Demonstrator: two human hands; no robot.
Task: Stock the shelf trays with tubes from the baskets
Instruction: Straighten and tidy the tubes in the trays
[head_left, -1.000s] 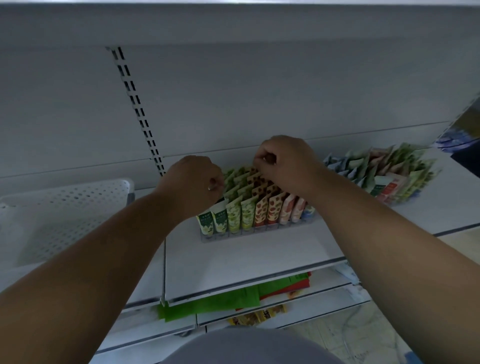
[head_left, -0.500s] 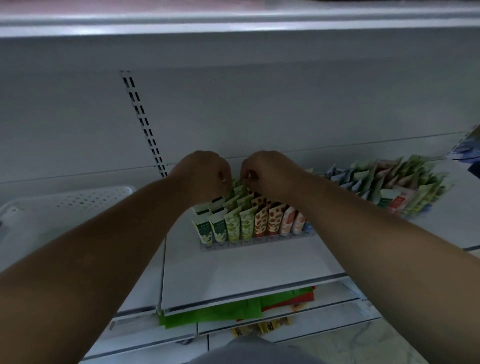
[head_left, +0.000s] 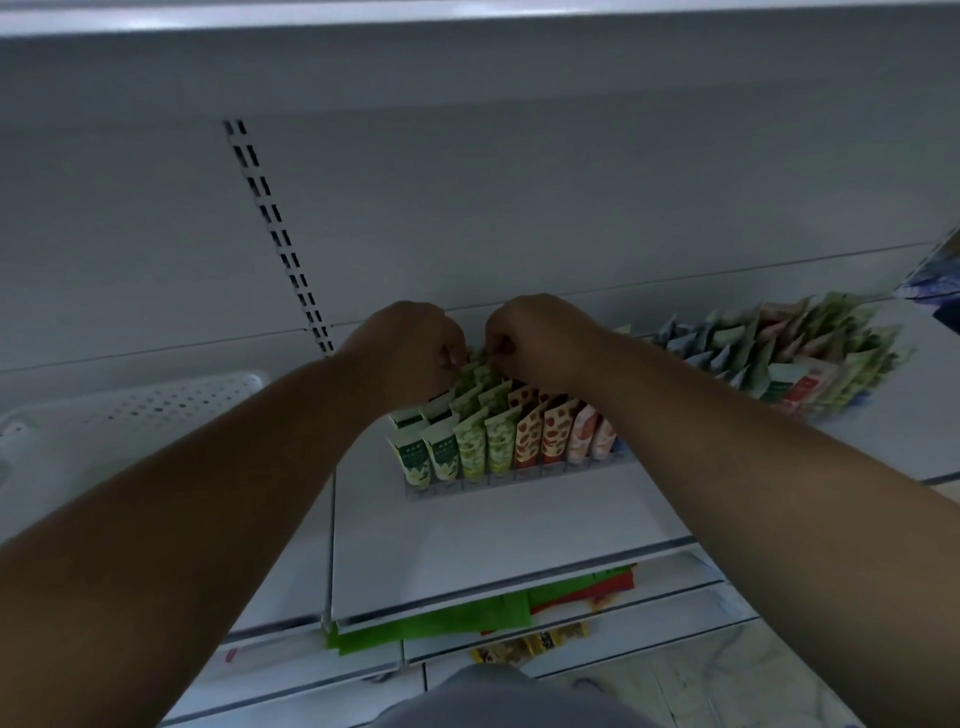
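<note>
I've got both hands mid-frame at the back of the tray (head_left: 514, 480): left hand (head_left: 415, 353) & right hand (head_left: 535, 338), fingers curled, pinching green tubes (head_left: 475, 371) directly beneath. Tubes stand upright, tilted rearward; right hand marginally nearer.

Tubes (head_left: 498, 441) in the clear tray (head_left: 514, 480) run white-green, leafy green, orange-spotted, then pink; left of it, a white perforated basket (head_left: 130, 415).

A slotted metal upright (head_left: 283, 236) runs down the pale grey back panel (head_left: 571, 197). On the lower shelf (head_left: 649, 618) lie flat green packets (head_left: 441, 621), red packets (head_left: 608, 584) beside them, and small yellow packets (head_left: 530, 644) nearer the front edge. A pale tiled floor (head_left: 727, 675) shows below.
</note>
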